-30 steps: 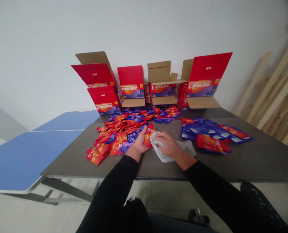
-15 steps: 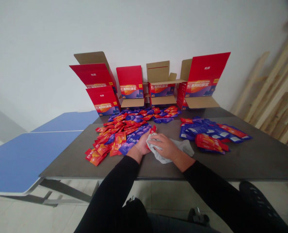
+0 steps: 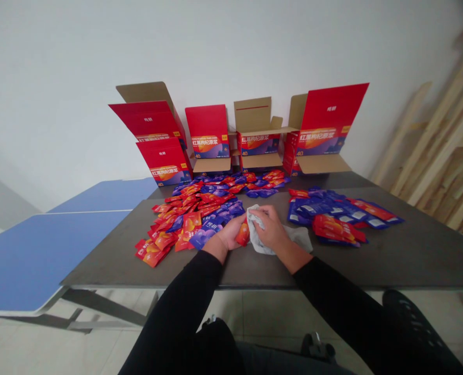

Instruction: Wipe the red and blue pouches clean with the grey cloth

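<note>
Over the front of the dark table, my left hand (image 3: 229, 234) is closed on a red sachet (image 3: 243, 235), whose lower end shows beside the palm. My right hand (image 3: 271, 227) grips a light grey cloth (image 3: 258, 237), bunched against the sachet's upper part. The cloth's loose end trails on the table to the right, partly behind my right wrist. Just left of my hands lies a heap of red sachets (image 3: 192, 224) and purple sachets (image 3: 205, 230). To the right is a smaller pile of blue-purple sachets (image 3: 319, 207) with red sachets (image 3: 337, 229) in front.
Several open red cartons stand along the back, including a left carton (image 3: 169, 161), a middle carton (image 3: 210, 138) and a right carton (image 3: 319, 138) with its flap hanging forward. A blue table (image 3: 78, 234) adjoins at left. Wooden slats (image 3: 446, 140) lean against the wall at right.
My right hand and the cloth have shifted slightly up and right along the sachet. The red sachet's lower end now shows, where the cloth covered more of it before.
</note>
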`<state>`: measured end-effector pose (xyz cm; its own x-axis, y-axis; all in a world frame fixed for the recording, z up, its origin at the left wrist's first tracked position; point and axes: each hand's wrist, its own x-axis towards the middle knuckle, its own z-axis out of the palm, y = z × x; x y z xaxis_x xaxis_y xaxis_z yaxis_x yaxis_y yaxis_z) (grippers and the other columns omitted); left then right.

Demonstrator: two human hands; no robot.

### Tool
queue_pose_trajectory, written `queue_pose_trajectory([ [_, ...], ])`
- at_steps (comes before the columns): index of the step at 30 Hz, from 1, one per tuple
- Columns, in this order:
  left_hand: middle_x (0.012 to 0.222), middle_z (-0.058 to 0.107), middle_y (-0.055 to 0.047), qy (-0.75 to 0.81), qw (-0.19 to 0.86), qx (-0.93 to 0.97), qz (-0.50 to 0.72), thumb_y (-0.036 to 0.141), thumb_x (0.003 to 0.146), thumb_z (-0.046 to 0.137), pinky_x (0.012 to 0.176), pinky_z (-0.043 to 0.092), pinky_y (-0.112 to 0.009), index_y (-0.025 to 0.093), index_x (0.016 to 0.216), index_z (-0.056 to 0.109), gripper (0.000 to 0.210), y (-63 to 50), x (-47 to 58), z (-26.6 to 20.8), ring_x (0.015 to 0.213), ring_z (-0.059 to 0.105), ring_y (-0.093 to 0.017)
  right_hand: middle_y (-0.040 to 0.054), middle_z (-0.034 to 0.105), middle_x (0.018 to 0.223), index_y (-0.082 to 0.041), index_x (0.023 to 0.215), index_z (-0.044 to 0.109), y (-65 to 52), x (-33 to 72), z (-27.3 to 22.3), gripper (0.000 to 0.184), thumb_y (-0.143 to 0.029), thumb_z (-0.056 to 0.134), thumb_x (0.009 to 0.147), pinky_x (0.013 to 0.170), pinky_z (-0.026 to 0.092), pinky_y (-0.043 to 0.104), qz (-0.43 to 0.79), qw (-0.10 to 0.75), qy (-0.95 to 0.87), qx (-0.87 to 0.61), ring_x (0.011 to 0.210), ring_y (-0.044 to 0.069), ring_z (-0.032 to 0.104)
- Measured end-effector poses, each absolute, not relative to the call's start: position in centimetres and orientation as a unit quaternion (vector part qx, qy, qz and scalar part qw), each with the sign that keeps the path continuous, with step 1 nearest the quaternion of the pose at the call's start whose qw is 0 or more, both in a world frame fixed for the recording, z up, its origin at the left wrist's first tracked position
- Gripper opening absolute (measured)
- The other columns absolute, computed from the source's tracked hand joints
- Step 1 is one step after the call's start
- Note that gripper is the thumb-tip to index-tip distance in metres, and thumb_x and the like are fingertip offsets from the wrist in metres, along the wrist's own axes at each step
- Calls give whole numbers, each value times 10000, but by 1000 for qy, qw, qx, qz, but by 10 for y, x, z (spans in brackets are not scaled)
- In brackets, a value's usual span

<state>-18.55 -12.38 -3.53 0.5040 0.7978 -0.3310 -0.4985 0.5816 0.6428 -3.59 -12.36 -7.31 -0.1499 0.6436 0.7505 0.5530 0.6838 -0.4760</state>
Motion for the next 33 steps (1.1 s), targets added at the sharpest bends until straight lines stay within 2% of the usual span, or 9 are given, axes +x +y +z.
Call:
queue_pose_trajectory([
  [4, 810, 753, -101, 314, 830, 268, 376, 399, 1026, 499, 728, 578, -288, 132, 1091, 713, 349, -124, -187, -36, 737, 740, -204, 100, 543, 1115, -257, 1234, 691, -118, -33, -74, 379, -175, 556, 890, 1004, 551, 475, 37, 533, -732, -421, 1059, 267, 603],
  [7, 823, 749, -102, 323, 817, 302, 371, 485, 1005, 517, 630, 559, -255, 131, 1081, 711, 410, -123, -190, -41, 674, 719, -184, 111, 542, 1113, -228, 1221, 698, -114, -31, -75, 368, -188, 542, 891, 1009, 539, 494, 37, 538, -720, -436, 1059, 277, 598],
  [9, 811, 741, -85, 335, 805, 326, 365, 412, 978, 585, 565, 536, -234, 134, 1075, 703, 318, -121, -193, -44, 616, 692, -162, 113, 541, 1124, -220, 1224, 697, -112, -30, -75, 370, -199, 536, 892, 1023, 525, 495, 41, 541, -711, -446, 1077, 279, 593],
  [11, 795, 731, -67, 353, 795, 340, 359, 265, 931, 630, 541, 527, -223, 130, 1073, 693, 206, -120, -197, -45, 593, 675, -148, 113, 538, 1132, -217, 1229, 697, -111, -29, -76, 372, -212, 534, 895, 1037, 513, 482, 47, 543, -701, -460, 1089, 276, 590],
  [14, 797, 723, -77, 376, 789, 331, 356, 159, 876, 611, 553, 538, -220, 101, 1054, 688, 202, -119, -204, -40, 622, 677, -147, 121, 535, 1131, -196, 1222, 703, -108, -27, -77, 369, -219, 534, 895, 1034, 511, 460, 51, 540, -685, -486, 1081, 274, 589],
  [20, 870, 726, -129, 345, 790, 288, 417, 207, 897, 542, 634, 574, -231, 45, 1060, 691, 274, -118, -212, -20, 700, 696, -155, 120, 552, 1121, -192, 1157, 720, -101, -27, -82, 336, -162, 553, 867, 1006, 515, 418, 59, 504, -670, -542, 1063, 260, 589],
  [27, 966, 740, -165, 317, 779, 258, 475, 184, 966, 480, 799, 616, -325, 37, 1182, 639, 306, -106, -183, 9, 853, 741, -212, 124, 571, 1129, -164, 1179, 690, -102, -30, -80, 320, -150, 553, 890, 1019, 481, 383, 59, 443, -688, -571, 1087, 248, 574],
  [30, 967, 740, -174, 323, 778, 276, 463, 170, 995, 460, 793, 612, -316, 27, 1195, 627, 298, -90, -155, 23, 847, 744, -212, 141, 607, 1113, -145, 1161, 681, -104, -31, -76, 287, -160, 547, 908, 1006, 472, 398, 67, 415, -693, -586, 1102, 262, 565],
  [33, 910, 739, -161, 345, 774, 296, 440, 152, 997, 477, 760, 608, -301, 33, 1154, 646, 259, -67, -123, 31, 778, 737, -198, 148, 624, 1205, -164, 1199, 670, -106, -34, -72, 317, -166, 552, 905, 1033, 461, 402, 63, 397, -689, -603, 1175, 279, 551],
])
